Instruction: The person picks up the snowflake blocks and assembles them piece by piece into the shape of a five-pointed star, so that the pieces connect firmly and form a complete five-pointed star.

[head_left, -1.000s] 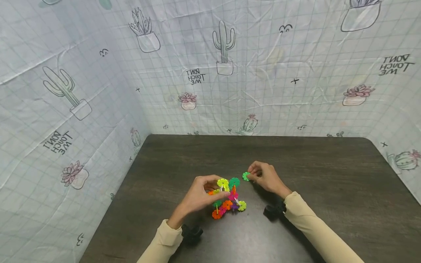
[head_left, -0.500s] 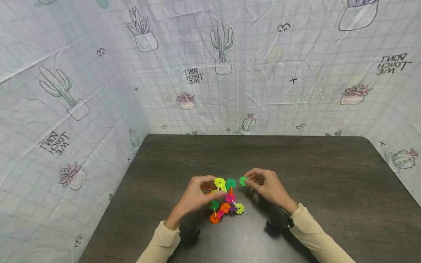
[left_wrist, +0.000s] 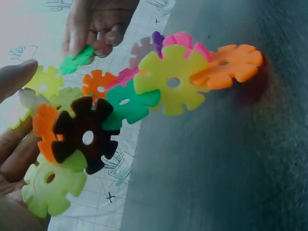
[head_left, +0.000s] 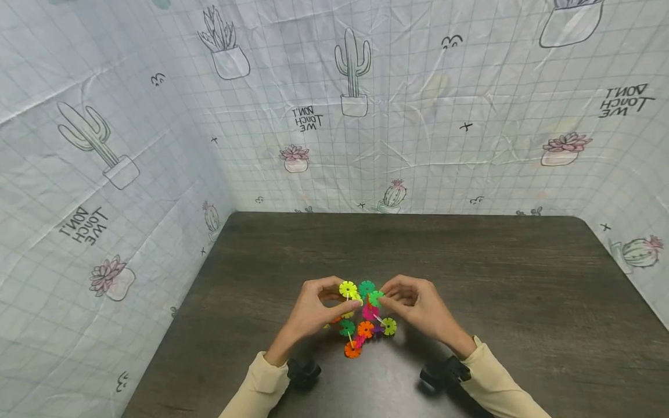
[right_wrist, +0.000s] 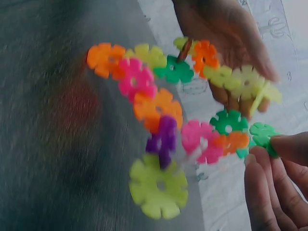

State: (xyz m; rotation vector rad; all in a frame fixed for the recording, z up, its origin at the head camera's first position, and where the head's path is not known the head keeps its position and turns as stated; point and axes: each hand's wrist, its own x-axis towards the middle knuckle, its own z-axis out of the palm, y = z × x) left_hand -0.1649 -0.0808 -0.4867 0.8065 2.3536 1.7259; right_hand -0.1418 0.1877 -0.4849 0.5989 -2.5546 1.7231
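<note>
A structure of interlocked notched plastic discs (head_left: pixel 365 330) in orange, pink, yellow, green, purple and other colours is between the two hands, in front of the person. My left hand (head_left: pixel 312 307) grips its upper left part, thumb in front by the yellow disc (head_left: pixel 348 288). Between thumb and fingers my right hand (head_left: pixel 418 302) pinches a single light green disc (right_wrist: pixel 263 134). That disc overlaps the structure's upper right in the head view, close to the darker green disc (right_wrist: pixel 229 122). A black disc (left_wrist: pixel 87 136) shows on the structure's near side in the left wrist view.
The dark wood table (head_left: pixel 496 261) spreads under both hands. Behind it and to the sides hangs a white cloth (head_left: pixel 428 145) printed with cacti. Black wrist cameras sit under the left wrist (head_left: pixel 304 374) and right wrist (head_left: pixel 444 374).
The right hand has brought the light green disc left and slightly toward the person, up to the structure. The structure's lower part has swung slightly right; the left hand keeps its grip.
</note>
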